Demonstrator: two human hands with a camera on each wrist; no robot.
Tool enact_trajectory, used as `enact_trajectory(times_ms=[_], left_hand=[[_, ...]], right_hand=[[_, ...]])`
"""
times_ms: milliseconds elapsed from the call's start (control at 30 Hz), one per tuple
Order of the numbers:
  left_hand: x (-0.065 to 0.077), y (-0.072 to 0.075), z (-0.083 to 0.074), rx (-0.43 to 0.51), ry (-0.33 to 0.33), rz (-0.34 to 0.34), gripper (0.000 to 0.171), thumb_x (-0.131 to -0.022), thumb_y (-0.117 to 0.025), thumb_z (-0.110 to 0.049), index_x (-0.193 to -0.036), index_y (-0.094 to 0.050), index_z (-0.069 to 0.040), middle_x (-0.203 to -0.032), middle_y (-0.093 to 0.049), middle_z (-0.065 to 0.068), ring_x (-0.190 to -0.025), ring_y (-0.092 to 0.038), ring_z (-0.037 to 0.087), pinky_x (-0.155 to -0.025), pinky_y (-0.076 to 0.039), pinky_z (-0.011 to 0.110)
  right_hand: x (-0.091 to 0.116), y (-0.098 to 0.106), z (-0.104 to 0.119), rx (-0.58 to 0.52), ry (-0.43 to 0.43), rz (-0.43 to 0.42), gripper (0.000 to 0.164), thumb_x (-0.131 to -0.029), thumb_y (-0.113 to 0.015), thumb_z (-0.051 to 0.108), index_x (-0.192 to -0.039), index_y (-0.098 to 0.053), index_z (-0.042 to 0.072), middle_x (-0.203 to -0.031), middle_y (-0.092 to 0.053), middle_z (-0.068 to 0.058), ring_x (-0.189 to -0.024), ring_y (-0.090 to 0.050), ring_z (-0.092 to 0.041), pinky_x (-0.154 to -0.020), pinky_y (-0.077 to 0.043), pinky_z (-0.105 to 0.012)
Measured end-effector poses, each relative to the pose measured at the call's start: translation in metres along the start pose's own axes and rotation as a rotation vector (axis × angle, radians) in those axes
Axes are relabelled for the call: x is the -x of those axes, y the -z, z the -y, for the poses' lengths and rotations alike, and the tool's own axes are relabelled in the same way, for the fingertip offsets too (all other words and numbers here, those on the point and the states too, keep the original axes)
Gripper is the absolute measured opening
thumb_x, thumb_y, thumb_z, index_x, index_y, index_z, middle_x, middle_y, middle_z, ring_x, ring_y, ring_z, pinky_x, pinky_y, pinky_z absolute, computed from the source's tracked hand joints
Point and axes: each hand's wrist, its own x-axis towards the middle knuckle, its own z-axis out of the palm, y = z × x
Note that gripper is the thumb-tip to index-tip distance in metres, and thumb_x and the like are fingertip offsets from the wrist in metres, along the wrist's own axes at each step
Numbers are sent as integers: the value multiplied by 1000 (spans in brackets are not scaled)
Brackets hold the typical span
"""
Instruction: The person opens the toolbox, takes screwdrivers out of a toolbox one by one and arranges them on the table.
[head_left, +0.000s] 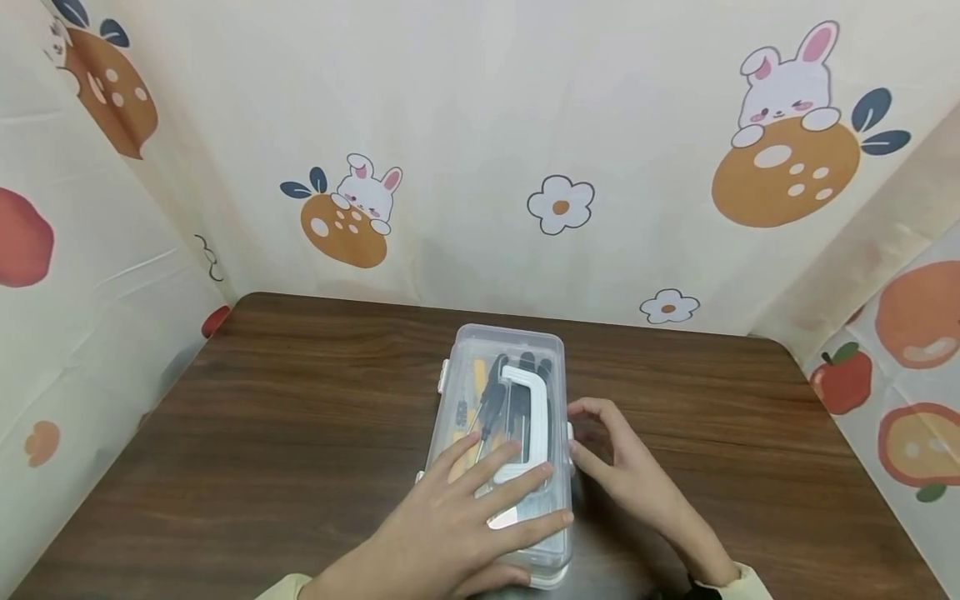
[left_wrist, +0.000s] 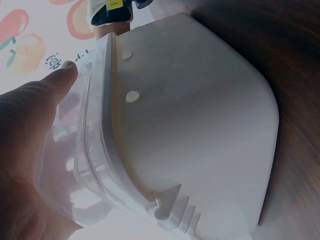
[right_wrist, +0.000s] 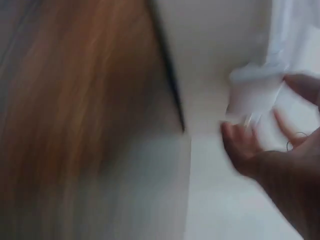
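Observation:
A clear-lidded toolbox (head_left: pixel 468 337) stands on the table, its white handle (head_left: pixel 538 417) folded down on the lid. Black-handled screwdrivers (head_left: pixel 491 400) and yellow-handled tools (head_left: pixel 478 375) show through the lid. My left hand (head_left: pixel 457 517) rests on the near part of the lid, fingers spread. The left wrist view shows the box's pale end wall (left_wrist: pixel 200 115) and a side latch (left_wrist: pixel 175 207). At the right side, my right hand (head_left: pixel 630 467) has its thumb and fingers about a white latch (right_wrist: pixel 255 92), blurred in the right wrist view.
The brown wooden table (head_left: pixel 300 400) extends to both sides of the box. Behind it hangs a pale curtain (head_left: pixel 465 167) printed with rabbits, fruit and flowers, and similar cloth hangs at the left and right. Two white latches, one a far latch (head_left: pixel 443 376), sit on the box's left side.

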Motion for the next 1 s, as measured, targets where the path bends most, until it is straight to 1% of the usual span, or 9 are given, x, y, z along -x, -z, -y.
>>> enact_trajectory(times_ms=[67, 133, 200, 267, 433, 500, 633, 733, 1000], left_hand=[[0, 1, 0, -5, -2, 1, 63, -102, -50, -66, -160, -39, -42, -164, -45, -6, -149, -46, 26, -118, -42, 56], [0, 1, 0, -8, -3, 0, 63, -103, -49, -65, -160, -39, -41, -165, -45, -6, -149, -46, 26, -118, -41, 56], [0, 1, 0, -1, 3, 5, 63, -103, -50, -65, -160, -38, -41, -165, -44, -7, -149, -46, 26, -119, -40, 57], [0, 2, -1, 7, 6, 10, 63, -103, -49, -65, -160, -37, -42, -166, -43, -7, -150, -45, 26, -120, -38, 57], [1, 3, -2, 1, 4, 12, 62, -104, -47, -64, -161, -36, -42, -166, -43, -7, -151, -44, 26, -121, -38, 57], [1, 3, -2, -14, -1, 0, 62, -104, -48, -64, -161, -37, -42, -165, -44, -7, -150, -44, 26, -119, -39, 57], [1, 2, -2, -20, -3, -11, 62, -103, -48, -65, -160, -38, -42, -163, -46, -7, -149, -45, 26, -119, -40, 58], [0, 2, -2, -22, -3, -12, 62, -103, -48, -65, -160, -38, -42, -162, -48, -7, -149, -45, 26, -119, -39, 58], [1, 3, -3, -38, -3, -9, 63, -104, -47, -65, -161, -36, -42, -163, -47, -7, -149, -46, 26, -119, -40, 56]], right_hand=[[1, 2, -2, 73, 131, 6, 48, -102, -67, 11, -145, -47, 19, -144, -50, -1, -134, -55, -18, -109, -53, -37], [2, 6, -3, 117, 217, 33, 57, -100, -70, 9, -150, -45, 21, -145, -48, 1, -134, -54, -14, -109, -54, -39], [3, 9, -4, 139, 262, 48, 63, -97, -74, 7, -151, -45, 21, -145, -49, 2, -133, -55, -8, -107, -55, -37], [3, 11, -5, 147, 285, 50, 66, -93, -77, 5, -150, -47, 19, -143, -52, 2, -132, -55, -6, -106, -56, -35], [3, 13, -8, 122, 342, 27, 64, -87, -82, -2, -142, -55, 12, -135, -58, -1, -127, -59, -4, -102, -57, -31], [3, 14, -8, 93, 354, 26, 64, -85, -83, -4, -141, -56, 10, -134, -58, -3, -125, -60, -5, -101, -58, -31], [3, 17, -11, 28, 347, 37, 62, -85, -82, -6, -140, -56, 7, -133, -59, -6, -125, -61, -6, -102, -56, -27], [3, 20, -14, 19, 342, 59, 58, -86, -80, -6, -138, -56, 4, -131, -59, -9, -124, -61, -7, -104, -55, -24], [7, 29, -19, 48, 219, 131, 46, -91, -79, 5, -131, -55, 4, -126, -64, -6, -122, -65, -6, -104, -53, -21]])
